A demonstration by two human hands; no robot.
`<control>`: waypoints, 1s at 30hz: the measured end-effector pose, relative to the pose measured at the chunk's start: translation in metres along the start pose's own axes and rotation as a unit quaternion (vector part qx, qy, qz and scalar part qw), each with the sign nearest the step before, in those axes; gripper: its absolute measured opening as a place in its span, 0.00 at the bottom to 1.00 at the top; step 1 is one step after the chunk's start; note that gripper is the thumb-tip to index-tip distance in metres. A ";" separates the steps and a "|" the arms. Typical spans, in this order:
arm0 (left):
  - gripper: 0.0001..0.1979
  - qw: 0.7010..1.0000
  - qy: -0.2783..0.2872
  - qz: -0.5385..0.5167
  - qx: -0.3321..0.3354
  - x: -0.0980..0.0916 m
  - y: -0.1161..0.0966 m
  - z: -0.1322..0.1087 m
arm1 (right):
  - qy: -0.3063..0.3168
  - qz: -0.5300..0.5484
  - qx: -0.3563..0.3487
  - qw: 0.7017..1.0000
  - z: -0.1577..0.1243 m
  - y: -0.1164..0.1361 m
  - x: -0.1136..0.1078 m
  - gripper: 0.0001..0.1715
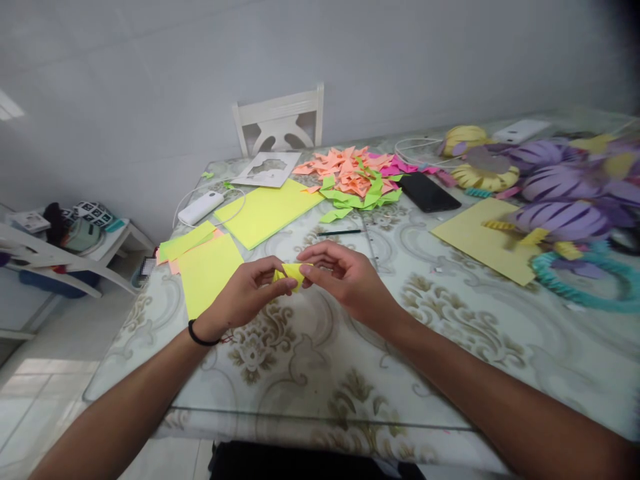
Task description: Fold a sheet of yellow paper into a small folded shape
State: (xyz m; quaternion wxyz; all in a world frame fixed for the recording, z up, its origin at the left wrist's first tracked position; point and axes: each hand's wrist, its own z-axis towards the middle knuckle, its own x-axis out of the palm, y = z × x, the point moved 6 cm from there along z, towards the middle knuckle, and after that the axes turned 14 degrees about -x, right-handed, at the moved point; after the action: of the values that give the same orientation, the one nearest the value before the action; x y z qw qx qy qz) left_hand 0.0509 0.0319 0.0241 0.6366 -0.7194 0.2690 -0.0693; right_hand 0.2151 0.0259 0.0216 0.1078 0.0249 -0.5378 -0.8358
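Observation:
A small folded piece of yellow paper is held just above the table between both hands. My left hand pinches its left end between thumb and fingers. At the right end, the thumb and index finger of my right hand close on the same paper. Part of the fold is hidden behind the fingertips. Under and left of my left hand lie yellow sheets. A larger stack of yellow paper rests farther back, and a dark thin stick, perhaps a pen, lies beyond my right hand.
Folded orange, green and pink paper pieces are heaped at the back. Nearby are a black phone and a white corded device. Purple paper lanterns and a teal paper ring crowd the right. A white chair stands behind.

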 end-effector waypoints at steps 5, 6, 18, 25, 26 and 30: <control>0.13 1.000 -0.015 -0.024 0.006 -0.002 0.002 0.002 | -0.011 -0.031 -0.005 0.999 0.000 0.000 -0.003 0.14; 0.13 0.999 -0.022 -0.021 0.009 -0.003 0.003 0.002 | -0.015 -0.039 -0.004 0.999 0.000 -0.001 -0.004 0.15; 0.18 0.999 0.008 0.001 -0.043 0.008 0.001 0.000 | 0.052 -0.234 -0.184 0.953 -0.006 0.027 0.010 0.05; 0.19 0.999 0.019 -0.024 -0.022 0.005 -0.001 0.000 | 0.075 -0.282 -0.294 0.910 -0.010 0.034 0.014 0.08; 0.19 0.999 0.017 -0.030 -0.016 0.004 -0.002 0.000 | 0.079 -0.280 -0.292 0.911 -0.009 0.034 0.013 0.08; 0.17 0.999 0.011 -0.048 -0.002 0.003 -0.002 0.000 | 0.083 -0.269 -0.265 0.922 -0.005 0.033 0.008 0.09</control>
State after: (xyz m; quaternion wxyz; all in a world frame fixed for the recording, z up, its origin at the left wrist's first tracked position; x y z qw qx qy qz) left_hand 0.0541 0.0307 0.0255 0.6278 -0.7322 0.2414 -0.1073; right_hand 0.2128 0.0067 0.0500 -0.0744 0.2082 -0.2590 -0.9403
